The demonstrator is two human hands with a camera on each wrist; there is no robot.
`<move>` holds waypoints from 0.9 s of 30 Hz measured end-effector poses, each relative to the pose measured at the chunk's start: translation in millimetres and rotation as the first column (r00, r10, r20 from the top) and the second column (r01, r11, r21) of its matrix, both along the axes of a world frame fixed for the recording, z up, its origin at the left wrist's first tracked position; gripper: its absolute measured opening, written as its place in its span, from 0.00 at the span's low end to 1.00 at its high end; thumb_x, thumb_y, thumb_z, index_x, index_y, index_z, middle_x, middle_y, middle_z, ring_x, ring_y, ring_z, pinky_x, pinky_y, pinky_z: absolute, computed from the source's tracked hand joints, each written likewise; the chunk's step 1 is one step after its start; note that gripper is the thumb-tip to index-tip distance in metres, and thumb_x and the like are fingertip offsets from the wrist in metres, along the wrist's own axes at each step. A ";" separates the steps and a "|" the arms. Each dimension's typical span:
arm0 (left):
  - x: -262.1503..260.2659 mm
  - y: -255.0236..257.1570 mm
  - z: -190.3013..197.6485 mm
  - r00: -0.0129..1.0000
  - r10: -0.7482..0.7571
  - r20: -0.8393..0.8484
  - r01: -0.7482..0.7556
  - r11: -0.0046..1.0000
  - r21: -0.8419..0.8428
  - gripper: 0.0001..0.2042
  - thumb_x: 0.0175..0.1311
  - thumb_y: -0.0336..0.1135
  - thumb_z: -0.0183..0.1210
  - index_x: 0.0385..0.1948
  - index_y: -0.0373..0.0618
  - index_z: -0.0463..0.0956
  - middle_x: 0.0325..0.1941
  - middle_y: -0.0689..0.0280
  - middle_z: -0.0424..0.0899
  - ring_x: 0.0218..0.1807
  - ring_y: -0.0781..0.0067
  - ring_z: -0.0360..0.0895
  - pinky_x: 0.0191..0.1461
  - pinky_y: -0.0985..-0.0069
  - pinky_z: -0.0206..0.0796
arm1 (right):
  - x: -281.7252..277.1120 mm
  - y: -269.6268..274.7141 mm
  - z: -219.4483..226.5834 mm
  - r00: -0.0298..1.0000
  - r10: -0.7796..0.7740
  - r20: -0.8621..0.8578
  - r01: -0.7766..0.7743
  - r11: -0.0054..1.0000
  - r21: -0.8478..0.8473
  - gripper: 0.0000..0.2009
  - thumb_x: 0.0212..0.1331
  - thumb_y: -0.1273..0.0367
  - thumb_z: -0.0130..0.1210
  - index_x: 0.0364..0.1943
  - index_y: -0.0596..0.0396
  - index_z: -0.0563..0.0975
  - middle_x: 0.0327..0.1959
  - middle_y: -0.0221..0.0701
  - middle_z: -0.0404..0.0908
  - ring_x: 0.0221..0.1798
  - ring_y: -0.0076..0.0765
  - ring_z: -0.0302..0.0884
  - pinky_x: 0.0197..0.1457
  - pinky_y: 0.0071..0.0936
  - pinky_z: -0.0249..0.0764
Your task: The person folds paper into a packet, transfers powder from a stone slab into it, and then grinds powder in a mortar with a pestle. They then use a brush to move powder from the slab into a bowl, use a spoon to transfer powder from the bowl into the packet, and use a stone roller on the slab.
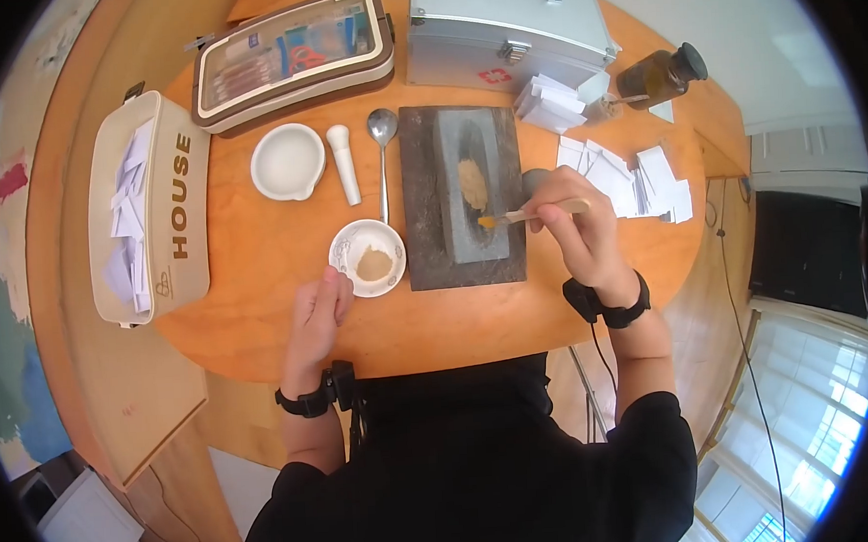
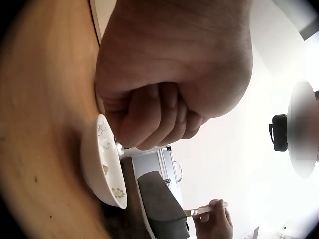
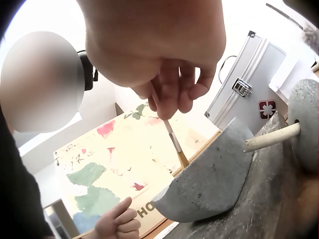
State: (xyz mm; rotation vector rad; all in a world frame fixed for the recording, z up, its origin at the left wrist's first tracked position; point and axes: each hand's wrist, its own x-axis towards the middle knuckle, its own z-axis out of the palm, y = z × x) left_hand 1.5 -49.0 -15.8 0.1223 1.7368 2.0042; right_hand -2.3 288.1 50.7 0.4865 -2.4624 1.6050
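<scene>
My right hand [image 1: 581,226] pinches the wooden handle of a small brush [image 1: 515,217]. Its yellowish bristles reach into a grey stone grinding trough [image 1: 459,240], where tan powder [image 1: 472,184] lies. Beneath the trough is a dark board [image 1: 419,174]. Beside it, partly hidden by the right hand, stands a stone roller [image 3: 305,119] with a wooden axle [image 3: 271,137]. My left hand [image 1: 317,316] has its fingers curled right at the rim of a white patterned bowl [image 1: 348,242], which contains tan powder [image 1: 374,262]. Nothing shows in its grasp.
A white mortar [image 1: 287,163], a pestle [image 1: 344,166] and a metal spoon [image 1: 382,136] lie behind the bowl. Around them stand a HOUSE bin [image 1: 185,205] with papers, a clear-lidded case [image 1: 294,62], a silver first-aid box [image 1: 509,22], paper packets [image 1: 610,173] and a dark jar [image 1: 661,73].
</scene>
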 end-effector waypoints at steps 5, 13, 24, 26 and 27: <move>3.0 -11.4 -5.8 0.999 0.015 0.035 -0.015 1.000 -0.003 0.27 0.80 0.47 0.35 0.14 0.47 0.59 0.14 0.75 0.56 0.19 0.84 0.50 0.23 0.81 0.42 | 5.9 -6.2 0.6 0.999 0.040 -0.013 -0.038 0.993 0.113 0.03 0.62 0.75 0.56 0.34 0.59 0.80 0.29 0.35 0.77 0.31 0.36 0.74 0.35 0.28 0.70; 3.6 -18.7 -7.5 1.000 0.005 -0.017 -0.006 0.999 -0.041 0.27 0.80 0.47 0.35 0.15 0.47 0.61 0.15 0.75 0.58 0.19 0.85 0.51 0.24 0.81 0.43 | -0.3 -10.1 7.5 0.999 0.043 -0.005 -0.042 0.987 0.157 0.04 0.63 0.76 0.55 0.37 0.60 0.80 0.30 0.36 0.79 0.32 0.36 0.76 0.37 0.29 0.71; 6.2 4.0 2.0 0.994 -0.107 -0.003 0.107 0.992 0.069 0.19 0.79 0.43 0.42 0.23 0.47 0.64 0.18 0.77 0.59 0.20 0.88 0.53 0.23 0.83 0.44 | -12.0 -22.7 14.2 0.933 -0.345 0.103 0.311 0.916 0.252 0.14 0.66 0.69 0.55 0.50 0.66 0.76 0.38 0.41 0.84 0.34 0.35 0.82 0.40 0.26 0.77; 6.0 6.1 2.0 0.995 -0.092 0.047 0.087 0.990 0.113 0.15 0.78 0.40 0.45 0.27 0.47 0.64 0.18 0.79 0.58 0.20 0.90 0.52 0.22 0.84 0.43 | -21.2 -29.6 8.9 0.937 -0.348 0.031 0.309 0.865 0.396 0.19 0.63 0.65 0.59 0.50 0.67 0.75 0.39 0.44 0.83 0.38 0.43 0.83 0.41 0.31 0.77; 6.3 5.7 -2.1 0.996 -0.066 0.053 0.058 0.988 0.141 0.13 0.77 0.39 0.46 0.28 0.48 0.64 0.18 0.80 0.58 0.19 0.91 0.51 0.22 0.85 0.42 | -25.7 -31.6 3.1 0.939 -0.344 0.004 0.308 0.847 0.432 0.21 0.61 0.63 0.61 0.51 0.68 0.75 0.40 0.46 0.82 0.40 0.46 0.83 0.42 0.34 0.77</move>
